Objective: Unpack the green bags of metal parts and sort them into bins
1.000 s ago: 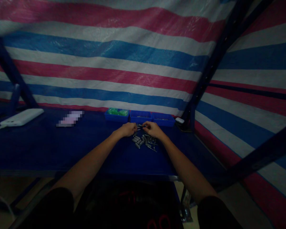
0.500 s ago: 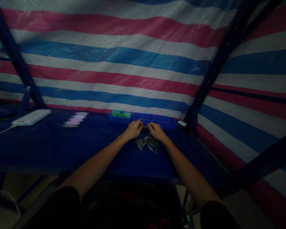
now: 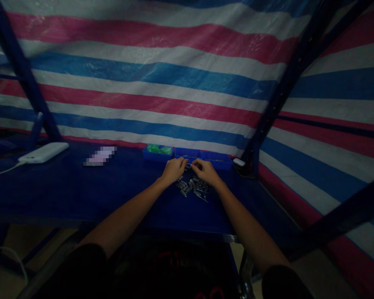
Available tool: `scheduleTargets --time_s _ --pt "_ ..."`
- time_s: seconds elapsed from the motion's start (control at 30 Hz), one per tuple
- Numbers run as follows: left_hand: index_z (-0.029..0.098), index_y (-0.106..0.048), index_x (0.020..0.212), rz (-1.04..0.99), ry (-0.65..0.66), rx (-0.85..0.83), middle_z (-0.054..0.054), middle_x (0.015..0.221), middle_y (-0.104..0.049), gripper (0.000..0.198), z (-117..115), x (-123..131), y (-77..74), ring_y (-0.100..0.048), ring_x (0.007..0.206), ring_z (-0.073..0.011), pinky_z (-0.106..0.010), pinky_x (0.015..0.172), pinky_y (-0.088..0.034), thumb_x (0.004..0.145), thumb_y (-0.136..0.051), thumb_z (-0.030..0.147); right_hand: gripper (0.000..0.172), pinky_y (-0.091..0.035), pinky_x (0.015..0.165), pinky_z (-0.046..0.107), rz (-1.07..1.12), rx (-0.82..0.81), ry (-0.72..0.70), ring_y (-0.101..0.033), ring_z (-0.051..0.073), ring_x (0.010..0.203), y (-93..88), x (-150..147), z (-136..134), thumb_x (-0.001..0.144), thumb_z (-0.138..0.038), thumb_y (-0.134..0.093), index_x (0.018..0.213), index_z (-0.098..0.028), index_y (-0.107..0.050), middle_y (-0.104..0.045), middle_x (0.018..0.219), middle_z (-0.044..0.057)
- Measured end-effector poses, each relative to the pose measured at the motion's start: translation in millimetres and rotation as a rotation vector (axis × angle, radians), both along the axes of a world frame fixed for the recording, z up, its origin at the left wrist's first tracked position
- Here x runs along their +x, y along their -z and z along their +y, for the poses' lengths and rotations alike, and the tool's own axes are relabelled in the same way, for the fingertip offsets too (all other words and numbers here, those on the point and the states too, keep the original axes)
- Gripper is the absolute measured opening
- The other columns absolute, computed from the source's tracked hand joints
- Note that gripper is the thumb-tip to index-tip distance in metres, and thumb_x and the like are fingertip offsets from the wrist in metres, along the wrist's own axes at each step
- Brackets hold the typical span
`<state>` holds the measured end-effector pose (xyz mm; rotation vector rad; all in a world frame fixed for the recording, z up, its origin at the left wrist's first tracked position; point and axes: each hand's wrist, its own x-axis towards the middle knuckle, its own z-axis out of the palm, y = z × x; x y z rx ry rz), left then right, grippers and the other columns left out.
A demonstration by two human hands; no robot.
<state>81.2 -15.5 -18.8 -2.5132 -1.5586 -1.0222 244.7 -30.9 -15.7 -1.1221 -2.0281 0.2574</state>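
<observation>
A sheet with red, white and blue stripes hangs behind the dark blue counter, and the light is dim. A second ago, the two hands had a wider gap between them; now they are close together, with a small metal piece showing between their fingertips. The left hand has its fingers curled in, and its grip looks closed on one end of the piece. The right hand seems to pinch the other end with its thumb and finger. The piece is too small and dark for me to tell its shape. It is just in front of the blue trays. Nearer the person, a pile of gray metal parts lies on the counter, and it looks much the same as before. I think this means the work is now on this one piece, with both hands sharing it.
</observation>
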Motion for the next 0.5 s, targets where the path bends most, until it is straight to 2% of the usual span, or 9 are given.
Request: scheduleTargets --time_s 0.1,0.2,0.3,0.4,0.47,0.5 --pt "0.017 -0.058 0.073 -0.048 -0.016 0.002 -0.005 0.067 -0.064 0.040 -3 0 -1.5 -0.058 0.064 -0.0159 -0.025 0.060 -0.036 0.090 -0.028 0.036 0.019 -0.032 0.054 0.023 -0.007 0.042 0.008 -0.046 0.012 0.054 -4.0 -3 -3 0.079 -0.033 -0.047 0.079 -0.019 -0.060 -0.054 0.059 -0.001" --pt "0.017 -0.059 0.070 -0.094 0.032 -0.040 -0.005 0.066 -0.063 0.046 -4 0 0.2 -0.058 0.063 -0.0157 -0.024 0.060 -0.037 0.090 -0.025 0.040 0.023 -0.033 0.057 0.024 -0.015 0.107 0.082 -0.048 0.013 0.057 -12.3 -1 -6 0.081 -0.033 -0.043 0.076 -0.019 -0.059 -0.055 0.062 0.001" --pt "0.017 -0.060 0.077 -0.074 0.122 -0.100 -0.005 0.070 -0.064 0.036 -3 1 4.9 -0.059 0.065 -0.0156 -0.024 0.060 -0.039 0.088 -0.031 0.036 0.027 -0.036 0.061 0.025 0.084 0.259 0.285 -0.049 0.014 0.060 -23.7 14 -9 0.084 -0.035 -0.039 0.081 -0.017 -0.059 -0.056 0.066 0.003" --pt "0.018 -0.059 0.091 0.046 0.247 -0.092 -0.005 0.080 -0.064 0.018 2 4 8.5 -0.059 0.073 -0.0157 -0.023 0.065 -0.041 0.082 -0.044 0.021 0.034 -0.038 0.067 0.027 0.240 0.441 0.556 -0.051 0.016 0.065 -32.3 38 -6 0.085 -0.038 -0.035 0.092 -0.013 -0.057 -0.058 0.073 0.007" --pt "0.019 -0.059 0.094 0.147 0.330 -0.076 -0.005 0.087 -0.063 0.019 7 8 8.6 -0.059 0.080 -0.0163 -0.024 0.070 -0.042 0.078 -0.049 0.018 0.038 -0.038 0.070 0.030 0.260 0.439 0.709 -0.053 0.018 0.068 -31.9 55 3 0.086 -0.040 -0.034 0.097 -0.012 -0.057 -0.059 0.074 0.008" --pt "0.019 -0.060 0.094 0.195 0.355 -0.084 -0.005 0.088 -0.063 0.020 9 11 8.0 -0.058 0.081 -0.0166 -0.025 0.072 -0.043 0.076 -0.052 0.019 0.038 -0.039 0.070 0.030 0.234 0.375 0.749 -0.054 0.019 0.069 -29.3 63 9 0.085 -0.040 -0.035 0.100 -0.013 -0.057 -0.059 0.074 0.008"
